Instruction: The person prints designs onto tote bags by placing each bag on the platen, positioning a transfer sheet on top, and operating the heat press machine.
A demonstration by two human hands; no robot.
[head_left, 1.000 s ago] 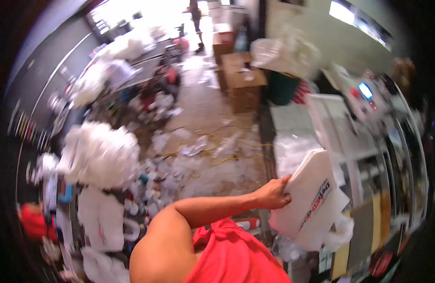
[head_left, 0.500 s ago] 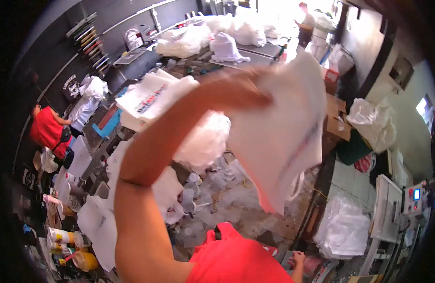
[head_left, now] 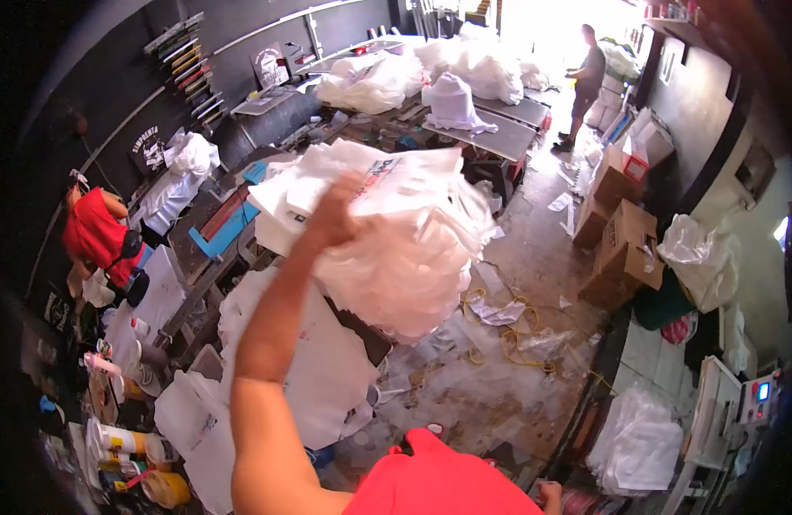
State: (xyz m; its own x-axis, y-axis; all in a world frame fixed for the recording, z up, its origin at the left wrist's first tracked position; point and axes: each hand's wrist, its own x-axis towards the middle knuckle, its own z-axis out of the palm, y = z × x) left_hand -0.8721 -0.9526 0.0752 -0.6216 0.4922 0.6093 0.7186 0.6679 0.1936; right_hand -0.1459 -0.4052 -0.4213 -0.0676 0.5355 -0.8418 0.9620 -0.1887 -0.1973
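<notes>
My left hand (head_left: 337, 215) is over the top of a large pile of white bags (head_left: 413, 257), at the upper bag's printed face. It is slightly blurred, with the thumb apart from the fingers. The pile has red and dark lettering on top and many layered edges down its side. More white bags (head_left: 301, 369) lie spread below it. At the bottom edge my right hand (head_left: 550, 493) is small and partly cut off, its fingers curled; what they hold, if anything, is too small to tell.
A person in red (head_left: 100, 232) is at the far left, another person (head_left: 588, 81) stands near the bright doorway. Cardboard boxes (head_left: 623, 249) and a yellow cord (head_left: 533, 365) are on the right. Paint tubs (head_left: 164, 489) sit lower left; a machine with a lit display (head_left: 761, 393) stands far right.
The white bag in my left hand has gone from the right side over to the pile on the left. My left hand has opened there. The view has turned left.
</notes>
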